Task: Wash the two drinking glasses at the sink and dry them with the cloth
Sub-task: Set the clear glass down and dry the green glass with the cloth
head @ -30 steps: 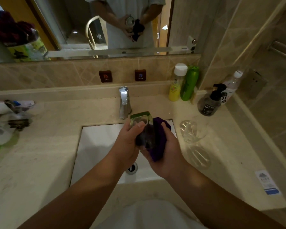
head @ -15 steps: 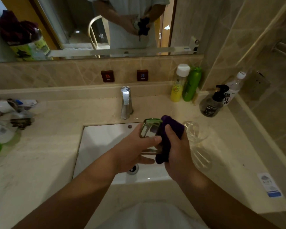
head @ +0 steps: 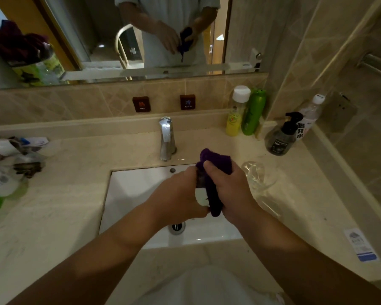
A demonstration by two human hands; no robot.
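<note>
While both hands meet above the white sink (head: 128, 194), my left hand (head: 178, 194) has its grip closed round a drinking glass (head: 201, 191), mostly hidden. My right hand (head: 233, 190) has its grip pressed on the purple cloth (head: 216, 164), which wraps the glass's right side. A second glass (head: 256, 177) lies tipped on the counter (head: 64, 205), just beside the sink's right edge, near the back right corner.

Beige marble counter (head: 59, 216), clear glass (head: 257, 179), pump bottle (head: 282, 137), yellow bottle (head: 235, 115), green bottle (head: 252, 113)
</note>
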